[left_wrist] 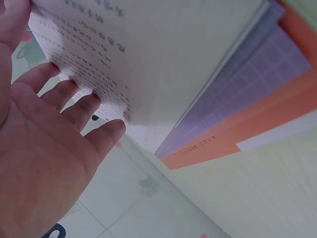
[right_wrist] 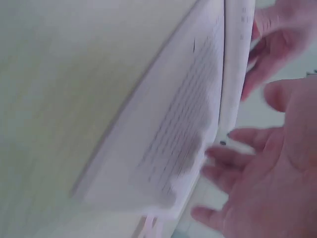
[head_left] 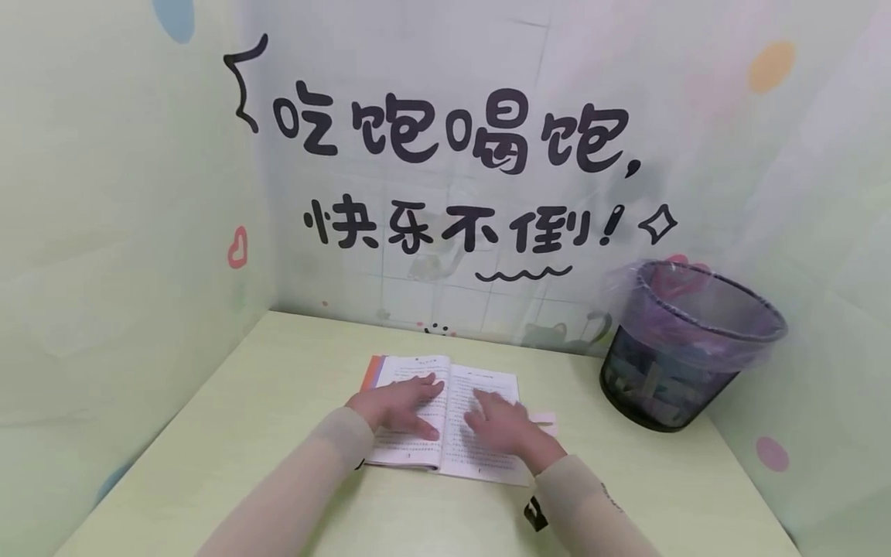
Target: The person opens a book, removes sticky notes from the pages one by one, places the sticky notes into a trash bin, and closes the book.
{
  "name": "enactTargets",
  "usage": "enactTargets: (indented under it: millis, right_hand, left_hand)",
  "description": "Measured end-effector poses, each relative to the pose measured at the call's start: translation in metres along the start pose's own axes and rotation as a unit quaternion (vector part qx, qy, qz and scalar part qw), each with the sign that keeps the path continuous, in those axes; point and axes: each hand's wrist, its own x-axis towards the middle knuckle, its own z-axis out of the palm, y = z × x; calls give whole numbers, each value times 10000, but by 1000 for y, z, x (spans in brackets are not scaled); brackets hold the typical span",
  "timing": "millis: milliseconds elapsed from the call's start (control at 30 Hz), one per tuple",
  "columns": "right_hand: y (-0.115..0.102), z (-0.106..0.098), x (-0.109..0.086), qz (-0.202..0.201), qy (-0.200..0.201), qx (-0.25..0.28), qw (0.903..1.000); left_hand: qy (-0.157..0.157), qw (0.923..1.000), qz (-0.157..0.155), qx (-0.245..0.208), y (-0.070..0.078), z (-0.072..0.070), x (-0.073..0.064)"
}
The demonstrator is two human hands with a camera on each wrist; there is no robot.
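Note:
An open book (head_left: 480,456) with printed pages lies flat on the table. My left hand (head_left: 404,406) rests on its left page with the fingers spread and fairly straight. Over the right page is my right hand (head_left: 503,422), slightly blurred, fingers loosely extended and gripping nothing. In the left wrist view, the fingertips touch the printed page (left_wrist: 163,59), and purple and orange cover flaps (left_wrist: 277,94) stick out at the book's edge. The right wrist view shows the right fingers close to the right page (right_wrist: 163,134); whether they touch it I cannot tell.
A dark bin (head_left: 668,371) with a translucent purple liner stands at the table's back right. A pink piece (head_left: 544,422) pokes out beside the book's right edge. Near the right sleeve is a small black item (head_left: 536,513). Printed wall sheets border the pale table (head_left: 230,418).

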Motion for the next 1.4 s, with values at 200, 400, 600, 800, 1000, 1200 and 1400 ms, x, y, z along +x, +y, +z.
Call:
enactTargets:
  millis: [200,400,600,800,1000,1200,1400]
  right_hand:
    - [39,-9,5,1387,422,-274,9891]
    - [47,-9,4,1421,276,-97,9894]
    - [43,-9,4,1285,395,-341,9903]
    - [39,-7,4,1329,301,-476,9895]
    - [36,-7,2,1252,416,-496,9900]
    - [29,-18,-1,713,937,-101,9930]
    - [19,-36,-5,329,1066,1911,9752]
  left_hand:
    - [-41,9998,4,197,5,3,3]
    - [-25,9998,-51,193,8,3,3]
    - [-15,9999,-99,75,6,4,3]
    - [17,9999,-127,-18,4,6,4]
    - [4,9999,-101,4,3,9,5]
    - [9,9999,-112,19,3,8,7]
    - [-24,9999,-113,-46,3,7,5]
